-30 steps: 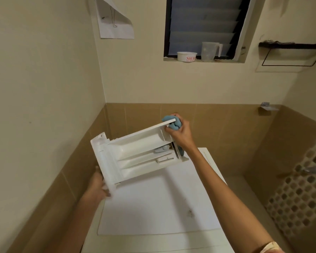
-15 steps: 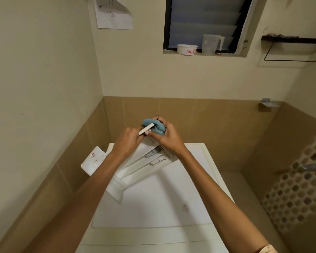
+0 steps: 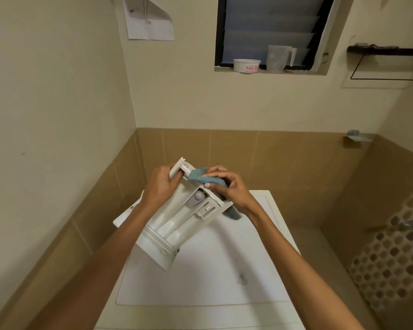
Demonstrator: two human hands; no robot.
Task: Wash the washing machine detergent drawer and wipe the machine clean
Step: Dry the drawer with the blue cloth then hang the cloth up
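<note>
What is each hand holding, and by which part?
The left hand grips the drawer by its raised far end. The right hand holds the cloth by its upper part, against that end.

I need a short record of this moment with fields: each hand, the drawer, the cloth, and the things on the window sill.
left hand: grips the far end of the detergent drawer
right hand: holds the blue cloth against that same end
drawer position: tilted over the washing machine top, compartments facing the camera
window sill: white tub and measuring jug, side by side
</note>
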